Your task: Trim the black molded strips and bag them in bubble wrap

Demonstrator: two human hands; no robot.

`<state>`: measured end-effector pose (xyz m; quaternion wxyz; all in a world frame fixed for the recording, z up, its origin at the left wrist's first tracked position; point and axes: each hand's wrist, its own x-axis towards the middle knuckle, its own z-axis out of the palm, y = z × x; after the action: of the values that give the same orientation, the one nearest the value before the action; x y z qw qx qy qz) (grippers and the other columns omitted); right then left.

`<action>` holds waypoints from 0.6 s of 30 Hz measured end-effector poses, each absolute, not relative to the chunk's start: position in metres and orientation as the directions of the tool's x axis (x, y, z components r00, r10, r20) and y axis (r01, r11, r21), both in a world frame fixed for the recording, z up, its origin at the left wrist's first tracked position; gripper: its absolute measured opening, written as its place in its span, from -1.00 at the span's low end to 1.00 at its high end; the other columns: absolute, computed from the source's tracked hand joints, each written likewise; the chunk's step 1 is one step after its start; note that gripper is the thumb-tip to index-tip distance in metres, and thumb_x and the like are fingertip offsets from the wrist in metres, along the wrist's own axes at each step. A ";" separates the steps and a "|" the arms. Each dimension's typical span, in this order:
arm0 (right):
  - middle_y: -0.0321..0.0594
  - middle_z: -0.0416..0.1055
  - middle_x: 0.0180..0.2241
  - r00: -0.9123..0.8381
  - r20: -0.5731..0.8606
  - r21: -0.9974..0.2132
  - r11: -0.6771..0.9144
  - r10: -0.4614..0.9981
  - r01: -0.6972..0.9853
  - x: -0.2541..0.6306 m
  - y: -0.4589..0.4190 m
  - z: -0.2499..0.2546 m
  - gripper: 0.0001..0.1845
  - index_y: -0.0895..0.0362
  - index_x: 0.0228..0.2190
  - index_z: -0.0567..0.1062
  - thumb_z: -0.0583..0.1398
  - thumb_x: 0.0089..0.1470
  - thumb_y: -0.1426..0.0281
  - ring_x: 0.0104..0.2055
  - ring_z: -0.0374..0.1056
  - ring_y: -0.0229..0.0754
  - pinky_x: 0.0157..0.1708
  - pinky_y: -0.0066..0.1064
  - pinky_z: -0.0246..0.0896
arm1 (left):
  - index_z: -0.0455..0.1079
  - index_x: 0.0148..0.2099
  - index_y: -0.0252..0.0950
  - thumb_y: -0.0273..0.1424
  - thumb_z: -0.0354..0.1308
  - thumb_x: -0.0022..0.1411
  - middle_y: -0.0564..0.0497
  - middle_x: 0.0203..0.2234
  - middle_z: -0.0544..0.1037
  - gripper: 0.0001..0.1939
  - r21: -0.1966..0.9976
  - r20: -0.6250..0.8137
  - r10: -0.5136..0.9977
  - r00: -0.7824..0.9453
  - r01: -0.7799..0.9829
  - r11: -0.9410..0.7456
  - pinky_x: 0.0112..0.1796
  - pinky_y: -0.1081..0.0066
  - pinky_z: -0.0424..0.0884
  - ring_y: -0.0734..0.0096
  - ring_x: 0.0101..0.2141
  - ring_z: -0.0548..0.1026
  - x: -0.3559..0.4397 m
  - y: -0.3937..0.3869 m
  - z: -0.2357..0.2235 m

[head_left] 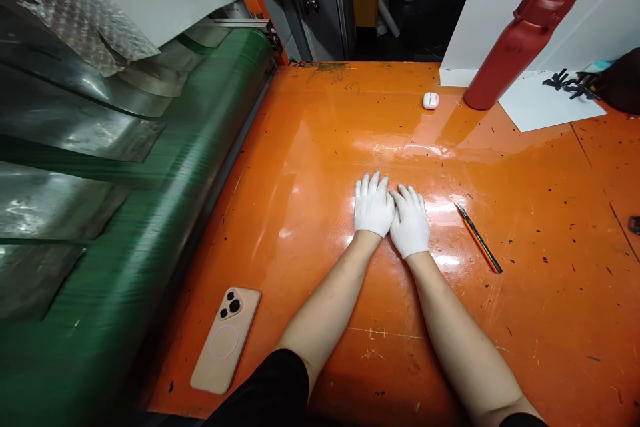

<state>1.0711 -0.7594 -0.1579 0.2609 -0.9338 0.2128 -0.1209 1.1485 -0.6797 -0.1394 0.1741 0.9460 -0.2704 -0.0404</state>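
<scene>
While your white-gloved left hand (373, 205) and right hand (410, 221) are lying palm down on the orange table (540, 267), they are pinching nothing: the fingers are held together, not spread, and the two hands are touching side by side near the table's middle. A utility knife (477, 238) with an orange handle is lying just beside your right hand, on its right, with its metal end pointing far and left. A phone (225, 340) in a pink case is resting at the near left, close to the green belt (125, 213), which is carrying shiny sheets (75, 107). A white earbud case (431, 101), a red water bottle (520, 47) and a sheet of paper (550, 100) are sitting toward the far right.

Risks: a sideways slide of your right hand could catch the knife's metal end, and a thin glove may offer little protection. The glossy table could let objects skid. A knock from your left forearm could push the phone toward the belt, while a careless far reach could tip the bottle.
</scene>
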 end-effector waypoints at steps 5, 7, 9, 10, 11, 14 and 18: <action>-0.01 0.30 0.38 0.878 0.117 -0.536 -0.774 -0.464 -0.337 1.071 -0.759 -0.158 -0.51 0.17 0.19 0.55 0.00 0.39 0.40 0.48 0.09 0.09 0.49 0.10 -0.11 | 0.35 0.43 -0.26 -0.37 -0.09 0.51 -0.03 0.46 0.26 -0.46 0.355 0.015 -0.526 0.851 -0.496 -0.793 0.48 0.00 0.00 0.03 0.46 0.13 1.148 -0.680 -0.139; -0.01 0.31 0.38 0.878 0.123 -0.536 -0.775 -0.463 -0.335 1.071 -0.759 -0.159 -0.51 0.17 0.19 0.55 0.00 0.39 0.40 0.47 0.10 0.08 0.49 0.10 -0.11 | 0.35 0.43 -0.26 -0.37 -0.09 0.50 -0.03 0.46 0.26 -0.46 0.353 0.018 -0.525 0.851 -0.497 -0.793 0.48 0.00 0.00 0.03 0.46 0.13 1.148 -0.680 -0.140; -0.01 0.31 0.37 0.877 0.125 -0.537 -0.775 -0.463 -0.333 1.071 -0.759 -0.159 -0.50 0.17 0.19 0.54 -0.01 0.40 0.39 0.47 0.10 0.09 0.49 0.10 -0.11 | 0.35 0.43 -0.25 -0.37 -0.10 0.50 -0.03 0.46 0.26 -0.46 0.352 0.022 -0.525 0.851 -0.498 -0.793 0.48 0.00 0.00 0.04 0.46 0.13 1.148 -0.680 -0.140; -0.01 0.31 0.37 0.877 0.126 -0.537 -0.775 -0.463 -0.333 1.071 -0.759 -0.159 -0.50 0.17 0.19 0.54 -0.01 0.40 0.39 0.47 0.10 0.09 0.49 0.11 -0.11 | 0.35 0.43 -0.25 -0.37 -0.10 0.51 -0.03 0.46 0.26 -0.46 0.352 0.025 -0.525 0.851 -0.498 -0.792 0.48 0.00 0.00 0.04 0.46 0.13 1.148 -0.680 -0.140; -0.01 0.31 0.37 0.877 0.126 -0.537 -0.775 -0.464 -0.333 1.071 -0.759 -0.159 -0.50 0.17 0.19 0.54 -0.01 0.40 0.39 0.47 0.10 0.09 0.49 0.11 -0.11 | 0.35 0.43 -0.25 -0.37 -0.10 0.51 -0.03 0.46 0.26 -0.46 0.352 0.026 -0.525 0.851 -0.499 -0.792 0.48 0.00 0.00 0.04 0.46 0.13 1.148 -0.680 -0.141; -0.01 0.30 0.38 0.876 0.123 -0.543 -0.770 -0.466 -0.333 1.071 -0.759 -0.160 -0.50 0.18 0.19 0.55 0.00 0.39 0.39 0.48 0.09 0.09 0.49 0.10 -0.12 | 0.35 0.43 -0.25 -0.37 -0.10 0.50 -0.03 0.46 0.27 -0.46 0.352 0.028 -0.526 0.850 -0.501 -0.791 0.48 -0.01 0.01 0.04 0.46 0.14 1.148 -0.680 -0.141; -0.02 0.31 0.37 0.875 0.131 -0.548 -0.769 -0.467 -0.329 1.070 -0.759 -0.161 -0.50 0.17 0.19 0.55 0.00 0.39 0.39 0.47 0.10 0.09 0.49 0.10 -0.11 | 0.35 0.43 -0.24 -0.37 -0.10 0.50 -0.03 0.45 0.27 -0.46 0.349 0.034 -0.524 0.851 -0.501 -0.791 0.48 0.00 0.02 0.05 0.46 0.15 1.149 -0.680 -0.141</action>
<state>1.0704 -0.7594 -0.1606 0.2641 -0.9315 0.2134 -0.1307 1.1485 -0.6797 -0.1409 0.1754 0.9459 -0.2711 -0.0325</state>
